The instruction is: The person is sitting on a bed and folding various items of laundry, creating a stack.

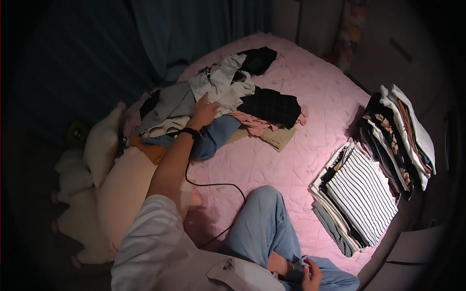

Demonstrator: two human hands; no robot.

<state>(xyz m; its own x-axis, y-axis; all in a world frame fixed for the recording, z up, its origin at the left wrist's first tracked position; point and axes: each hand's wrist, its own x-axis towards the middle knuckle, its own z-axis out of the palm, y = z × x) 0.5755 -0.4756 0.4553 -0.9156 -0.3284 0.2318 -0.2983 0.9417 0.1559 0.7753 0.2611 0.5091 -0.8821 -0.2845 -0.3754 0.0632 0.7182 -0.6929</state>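
Observation:
My left hand [205, 112] reaches into a loose heap of clothes, its fingers spread at the edge of a crumpled white garment [218, 83]. A grey garment [171, 103] lies left of it and blue denim [218, 136] lies under the wrist, which wears a black band. A black garment [271, 105] and a pink one [251, 122] lie to the right, above a beige garment [280, 138]. My right hand [311, 274] is low in the view by my crossed legs, its fingers at a small greyish thing that I cannot make out.
Two stacks of folded clothes stand at the bed's right edge, one topped by a striped garment [364, 192], the other by a white one [415, 127]. A large plush toy [123, 192] lies at the left. A black cable [218, 184] crosses the pink bedcover [255, 171].

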